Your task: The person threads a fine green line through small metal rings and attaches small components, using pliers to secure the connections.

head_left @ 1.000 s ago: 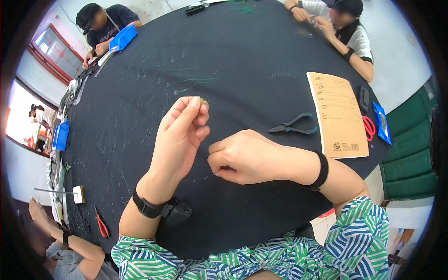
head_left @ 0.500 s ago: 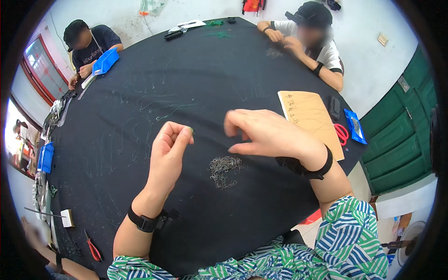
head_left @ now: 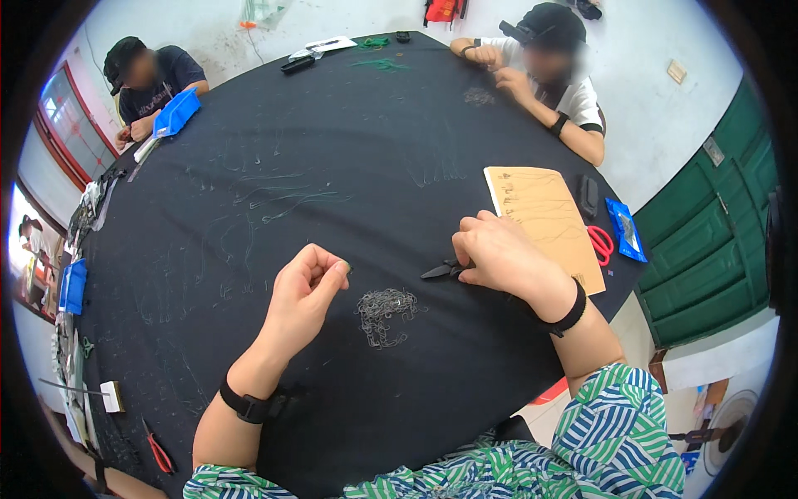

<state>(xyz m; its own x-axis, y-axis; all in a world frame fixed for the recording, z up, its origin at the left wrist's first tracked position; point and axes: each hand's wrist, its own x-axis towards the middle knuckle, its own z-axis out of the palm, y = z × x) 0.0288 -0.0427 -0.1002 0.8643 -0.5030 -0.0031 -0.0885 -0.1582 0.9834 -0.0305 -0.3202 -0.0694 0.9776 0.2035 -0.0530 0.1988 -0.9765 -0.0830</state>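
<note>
My left hand [head_left: 306, 291] is closed in a pinch, with a tiny dark green bit showing at its fingertips. It looks like green line, though most of it is hidden. Over the table's middle right, my right hand [head_left: 499, 254] is wrapped round a small pair of black snips [head_left: 435, 272], whose pointed blades face left toward the other hand. Between and slightly below the hands lies a loose pile of small grey metal hooks [head_left: 387, 316] on the black cloth.
A tan card [head_left: 540, 212] with thin lines lies right, beside red-handled scissors [head_left: 600, 241], a blue packet [head_left: 625, 229] and a black case [head_left: 588, 196]. Thin green lines [head_left: 291, 198] spread leftward. Red-handled pliers [head_left: 158, 449] lie lower left. Two people sit across, near a blue tray [head_left: 176, 113].
My right hand has moved right and taken hold of the black snips; its fingers were loose and apart before. The left hand keeps its pinch, slightly lower in the picture.
</note>
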